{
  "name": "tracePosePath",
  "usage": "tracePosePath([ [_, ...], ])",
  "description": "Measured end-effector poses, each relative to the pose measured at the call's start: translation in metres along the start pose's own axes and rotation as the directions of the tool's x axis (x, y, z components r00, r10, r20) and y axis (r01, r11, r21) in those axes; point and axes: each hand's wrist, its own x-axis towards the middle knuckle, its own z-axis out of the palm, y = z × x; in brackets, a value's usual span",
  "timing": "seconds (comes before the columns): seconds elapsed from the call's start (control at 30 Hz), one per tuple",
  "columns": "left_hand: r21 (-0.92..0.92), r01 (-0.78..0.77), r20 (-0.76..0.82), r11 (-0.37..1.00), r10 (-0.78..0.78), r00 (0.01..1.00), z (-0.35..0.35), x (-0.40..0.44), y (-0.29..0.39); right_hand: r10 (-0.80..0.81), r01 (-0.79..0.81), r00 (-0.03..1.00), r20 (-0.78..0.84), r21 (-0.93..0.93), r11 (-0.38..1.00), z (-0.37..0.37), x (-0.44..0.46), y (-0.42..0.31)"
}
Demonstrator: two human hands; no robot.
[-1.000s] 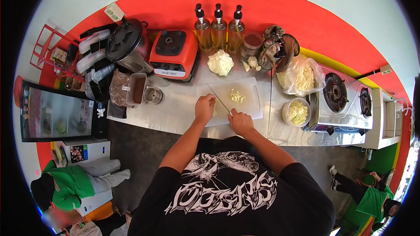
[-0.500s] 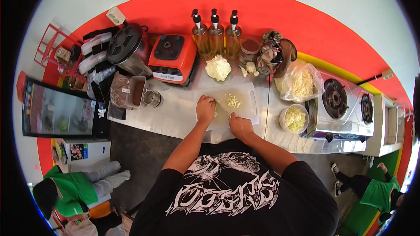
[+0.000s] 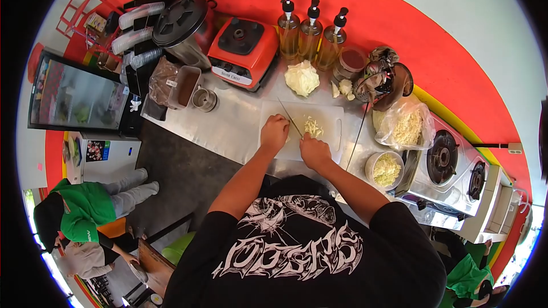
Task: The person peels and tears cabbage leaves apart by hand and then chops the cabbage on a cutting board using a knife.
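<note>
My right hand is closed round the handle of a knife, its blade slanting up and left over a white cutting board. On the board's left side, my left hand has its fingers curled down on a pale piece of cabbage, mostly hidden beneath them. Right of the blade lies a small pile of chopped cabbage. Behind the board sits a partly cut cabbage head, with small cabbage chunks to its right.
A red blender base and three pump bottles line the wall. To the right are a tub of shredded cabbage, a plastic bag of shreds and a gas stove. A metal cup stands left. People in green are nearby.
The view has tilted and shifted. The knife's blade has swung to show its tip up and left, clear of my left hand. Both hands stay at the board.
</note>
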Motion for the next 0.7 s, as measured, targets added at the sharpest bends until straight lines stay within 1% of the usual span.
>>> tracePosePath([
  [0.1,-0.016,0.045,0.038,0.999,-0.044,0.998,0.003,0.008,-0.005,-0.030,0.030,1.000,0.009,0.040,0.999,-0.012,-0.002,-0.001],
  [0.13,-0.004,0.064,0.075,0.998,-0.064,0.995,0.001,0.011,-0.004,-0.037,0.036,0.999,0.010,0.042,0.998,-0.013,-0.002,-0.003],
  [0.17,0.010,0.084,0.111,0.996,-0.085,0.990,-0.001,0.013,-0.004,-0.009,0.007,1.000,0.029,0.048,0.999,-0.013,-0.005,-0.005],
  [0.2,0.017,0.088,0.110,0.996,-0.090,0.990,-0.004,0.016,-0.001,0.019,-0.022,0.999,0.049,0.052,0.998,-0.011,-0.007,-0.007],
  [0.27,0.015,0.171,0.127,0.985,-0.172,0.977,-0.008,0.018,0.006,0.021,-0.024,0.998,0.058,0.051,0.998,-0.002,-0.012,-0.008],
  [0.3,0.018,0.176,0.131,0.984,-0.176,0.976,-0.010,0.019,0.007,0.028,-0.031,0.998,0.064,0.043,0.999,0.002,-0.013,-0.006],
  [0.37,-0.003,0.278,0.208,0.960,-0.272,0.940,-0.012,0.022,0.010,0.031,-0.033,0.998,0.058,0.030,0.999,0.009,-0.012,-0.003],
  [0.4,-0.003,0.277,0.215,0.961,-0.270,0.939,-0.011,0.021,0.010,0.035,-0.036,0.998,0.044,0.014,0.999,0.012,-0.011,-0.001],
  [0.47,-0.060,0.339,0.207,0.939,-0.320,0.924,-0.009,0.022,0.009,0.037,-0.037,0.999,0.021,0.014,0.999,0.017,-0.006,0.002],
  [0.5,-0.060,0.334,0.213,0.941,-0.315,0.925,-0.006,0.020,0.005,0.033,-0.033,0.999,-0.002,0.012,0.999,0.017,-0.003,0.001],
  [0.57,-0.085,0.230,0.113,0.969,-0.220,0.969,0.001,0.017,-0.002,0.039,-0.039,0.999,-0.025,0.022,0.999,0.018,-0.001,0.002],
  [0.7,-0.044,0.215,0.081,0.976,-0.211,0.974,0.002,0.023,-0.001,0.046,-0.046,0.996,-0.076,0.001,0.999,0.019,0.006,0.003],
])
